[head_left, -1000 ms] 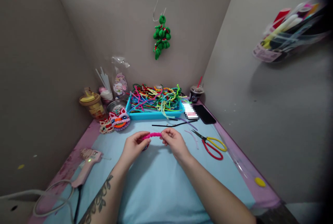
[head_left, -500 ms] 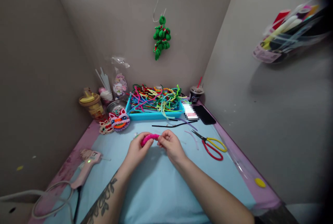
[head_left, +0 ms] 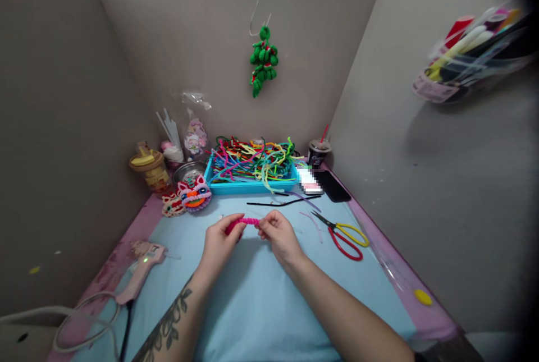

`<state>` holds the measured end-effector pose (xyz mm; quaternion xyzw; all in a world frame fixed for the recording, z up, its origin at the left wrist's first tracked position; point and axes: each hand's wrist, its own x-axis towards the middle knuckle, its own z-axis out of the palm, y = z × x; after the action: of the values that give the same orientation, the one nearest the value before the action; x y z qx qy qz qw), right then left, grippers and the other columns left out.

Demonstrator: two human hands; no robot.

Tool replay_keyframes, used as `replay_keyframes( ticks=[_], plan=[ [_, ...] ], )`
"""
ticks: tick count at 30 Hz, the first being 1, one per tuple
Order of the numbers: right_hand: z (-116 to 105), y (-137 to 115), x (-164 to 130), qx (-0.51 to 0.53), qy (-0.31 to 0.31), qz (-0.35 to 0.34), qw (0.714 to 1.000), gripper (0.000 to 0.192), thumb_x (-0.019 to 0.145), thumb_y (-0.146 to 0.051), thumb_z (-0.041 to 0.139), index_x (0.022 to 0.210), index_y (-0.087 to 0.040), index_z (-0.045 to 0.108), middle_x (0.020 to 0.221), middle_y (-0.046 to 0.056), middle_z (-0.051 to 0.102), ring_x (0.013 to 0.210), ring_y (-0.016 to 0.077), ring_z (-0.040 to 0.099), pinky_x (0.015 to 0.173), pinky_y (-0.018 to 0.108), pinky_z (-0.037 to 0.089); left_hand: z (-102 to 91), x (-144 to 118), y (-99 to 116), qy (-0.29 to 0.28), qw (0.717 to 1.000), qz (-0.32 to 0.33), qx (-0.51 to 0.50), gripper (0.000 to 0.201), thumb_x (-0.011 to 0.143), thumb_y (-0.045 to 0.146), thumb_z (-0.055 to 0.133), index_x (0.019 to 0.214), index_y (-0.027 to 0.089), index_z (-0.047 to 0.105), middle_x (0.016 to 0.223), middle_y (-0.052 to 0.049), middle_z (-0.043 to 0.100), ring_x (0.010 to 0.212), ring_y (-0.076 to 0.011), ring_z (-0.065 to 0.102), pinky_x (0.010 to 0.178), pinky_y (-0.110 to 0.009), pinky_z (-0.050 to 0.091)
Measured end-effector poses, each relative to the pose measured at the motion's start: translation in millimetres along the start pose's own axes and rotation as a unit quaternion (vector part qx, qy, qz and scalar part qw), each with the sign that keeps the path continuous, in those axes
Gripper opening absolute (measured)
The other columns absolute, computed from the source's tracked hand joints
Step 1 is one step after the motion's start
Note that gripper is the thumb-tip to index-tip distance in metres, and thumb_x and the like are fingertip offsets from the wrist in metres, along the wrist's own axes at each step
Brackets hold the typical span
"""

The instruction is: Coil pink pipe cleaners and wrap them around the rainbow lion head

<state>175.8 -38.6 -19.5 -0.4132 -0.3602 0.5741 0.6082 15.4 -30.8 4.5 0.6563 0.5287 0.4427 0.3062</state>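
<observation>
Straightened since before — pink coil [head_left: 243, 221] lies left-right (level), left hand [head_left: 219, 241], right hand [head_left: 278, 234] pinching its ends.

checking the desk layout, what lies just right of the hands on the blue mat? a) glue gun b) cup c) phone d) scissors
d: the scissors, with one yellow and one red handle, lie on the mat just right of the right hand.

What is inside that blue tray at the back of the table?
The blue tray holds a tangled heap of pipe cleaners in green, yellow, red, pink and blue, some spilling over its front rim. The tray's floor and anything beneath the heap are covered.
</observation>
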Motion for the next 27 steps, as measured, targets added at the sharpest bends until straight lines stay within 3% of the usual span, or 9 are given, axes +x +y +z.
replay_keyframes(
  ticks=[5,8,12,15,18,23,27],
  plan=[
    [2.8,-0.7,-2.9,-0.047,-0.068,-0.028,0.996,0.034,0.062,-0.033,0.079,0.084,-0.021,0.056,0.083,0.0,0.065,0.077,0.0144,0.06,0.071,0.027,0.044,3.3,0.7,-6.0,-0.049,0.992,0.118,0.011,0.018,0.076,0.027,0.065,0.089,0.021,0.075,0.084,-0.007,0.07,0.082,-0.0196,0.063,0.075,-0.031,0.051],
    [3.4,-3.0,-2.3,-0.026,-0.102,0.011,0.994,0.035,0.063,-0.037,0.077,0.084,-0.021,0.055,0.069,-0.003,0.062,0.064,0.0131,0.058,0.064,0.027,0.044,3.0,0.9,-5.8,-0.059,0.988,0.144,0.018,0.021,0.074,0.025,0.068,0.095,0.023,0.074,0.084,-0.006,0.067,0.082,-0.0191,0.063,0.073,-0.03,0.051],
    [-0.4,-8.8,1.0,-0.037,-0.033,-0.006,0.999,0.032,0.063,-0.038,0.076,0.079,-0.02,0.056,0.061,-0.005,0.057,0.055,0.0102,0.053,0.057,0.024,0.04,1.6,1.4,-5.6,-0.026,0.992,0.125,0.019,0.019,0.076,0.028,0.067,0.092,0.02,0.072,0.088,-0.007,0.069,0.079,-0.0183,0.064,0.07,-0.028,0.052],
    [-2.1,-12.5,1.6,-0.052,-0.05,-0.004,0.997,0.032,0.062,-0.037,0.076,0.083,-0.019,0.06,0.065,-0.004,0.06,0.058,0.0107,0.056,0.059,0.025,0.042,1.5,1.5,-5.5,-0.012,0.992,0.121,0.013,0.016,0.079,0.031,0.064,0.086,0.019,0.073,0.084,-0.007,0.07,0.077,-0.0183,0.065,0.069,-0.028,0.051],
    [-1.6,-13.2,1.4,-0.077,-0.058,-0.006,0.995,0.027,0.062,-0.037,0.076,0.077,-0.018,0.063,0.061,-0.002,0.061,0.056,0.0111,0.054,0.057,0.025,0.042,1.1,1.1,-3.5,-0.017,0.994,0.109,0.011,0.016,0.078,0.031,0.064,0.083,0.019,0.073,0.081,-0.007,0.07,0.079,-0.0193,0.065,0.069,-0.028,0.051],
    [-2.1,-11.3,3.2,-0.038,0.033,-0.025,0.998,0.024,0.063,-0.035,0.075,0.074,-0.018,0.062,0.059,-0.002,0.06,0.054,0.0116,0.053,0.054,0.025,0.041,0.5,0.7,-1.0,-0.021,0.996,0.081,0.008,0.017,0.076,0.032,0.065,0.08,0.018,0.073,0.078,-0.007,0.07,0.075,-0.0182,0.064,0.068,-0.027,0.05],
    [-1.9,-10.2,3.3,-0.031,0.015,-0.032,0.999,0.025,0.063,-0.034,0.075,0.076,-0.018,0.062,0.062,-0.001,0.062,0.058,0.013,0.056,0.058,0.026,0.044,2.9,-0.5,-3.5,-0.048,0.998,0.039,-0.009,0.022,0.075,0.035,0.065,0.084,0.017,0.072,0.072,-0.005,0.07,0.064,-0.0164,0.062,0.059,-0.024,0.048]
  ],
)
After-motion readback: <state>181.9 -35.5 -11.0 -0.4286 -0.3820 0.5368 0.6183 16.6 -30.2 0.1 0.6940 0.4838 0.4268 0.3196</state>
